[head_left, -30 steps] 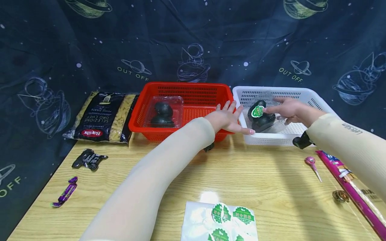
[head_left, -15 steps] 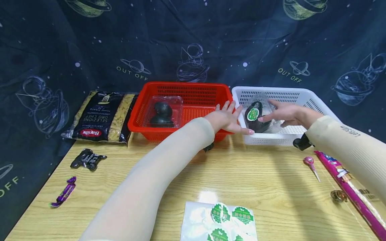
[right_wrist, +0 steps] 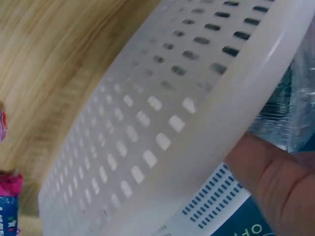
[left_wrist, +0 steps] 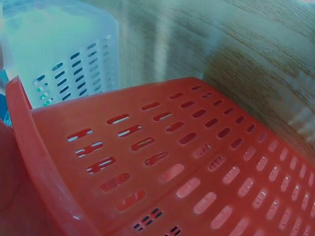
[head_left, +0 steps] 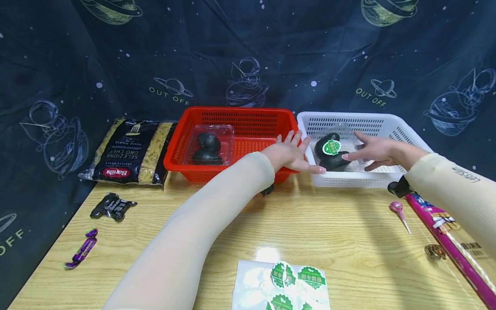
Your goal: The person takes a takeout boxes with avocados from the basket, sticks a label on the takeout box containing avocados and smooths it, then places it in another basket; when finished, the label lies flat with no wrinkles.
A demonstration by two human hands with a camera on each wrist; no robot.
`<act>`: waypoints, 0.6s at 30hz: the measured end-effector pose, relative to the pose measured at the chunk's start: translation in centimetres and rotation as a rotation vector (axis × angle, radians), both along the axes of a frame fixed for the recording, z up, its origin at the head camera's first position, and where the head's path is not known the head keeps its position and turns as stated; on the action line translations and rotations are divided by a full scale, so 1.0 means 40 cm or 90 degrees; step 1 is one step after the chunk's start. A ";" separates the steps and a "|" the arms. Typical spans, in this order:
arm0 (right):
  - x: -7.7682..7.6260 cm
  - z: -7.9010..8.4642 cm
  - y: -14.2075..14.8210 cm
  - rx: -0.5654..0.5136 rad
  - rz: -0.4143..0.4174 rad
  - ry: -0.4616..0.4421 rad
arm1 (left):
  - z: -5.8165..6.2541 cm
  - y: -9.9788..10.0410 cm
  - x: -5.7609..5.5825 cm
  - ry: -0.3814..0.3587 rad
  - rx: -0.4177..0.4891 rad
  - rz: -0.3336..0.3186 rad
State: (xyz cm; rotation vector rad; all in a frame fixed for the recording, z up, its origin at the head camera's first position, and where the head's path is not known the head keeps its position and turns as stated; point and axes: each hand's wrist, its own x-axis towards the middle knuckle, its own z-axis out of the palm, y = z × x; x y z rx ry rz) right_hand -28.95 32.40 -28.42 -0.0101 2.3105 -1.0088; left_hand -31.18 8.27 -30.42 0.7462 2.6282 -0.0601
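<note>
In the head view my right hand reaches into the white basket, fingers spread at the right side of a clear plastic box. Dark avocados lie in that box, and a round green-and-white sticker is on it. The thumb overlaps the box in this view. My left hand lies with straight fingers over the right rim of the red basket, its thumb at the white basket's rim. Inside the red basket is another clear box with dark avocados.
A black pasta bag lies left of the red basket. Wrapped candies are at the left, a lollipop and a long pink packet at the right. A sticker sheet lies at the front edge.
My right hand shifts slightly left, then back right, and its fingers spread wider. The box and its sticker move a little with it. My left hand stays in place.
</note>
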 end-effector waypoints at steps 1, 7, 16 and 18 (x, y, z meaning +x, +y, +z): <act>-0.001 -0.001 0.003 -0.007 0.004 -0.008 | 0.001 -0.001 0.000 0.000 -0.001 0.000; -0.006 -0.013 0.013 -0.021 0.025 -0.027 | 0.005 -0.007 0.005 0.004 0.015 -0.011; -0.012 -0.015 0.020 0.073 0.066 -0.076 | 0.008 -0.002 0.006 0.006 0.021 -0.007; -0.014 -0.017 0.018 0.084 0.071 -0.095 | 0.010 -0.002 0.007 0.007 0.016 -0.004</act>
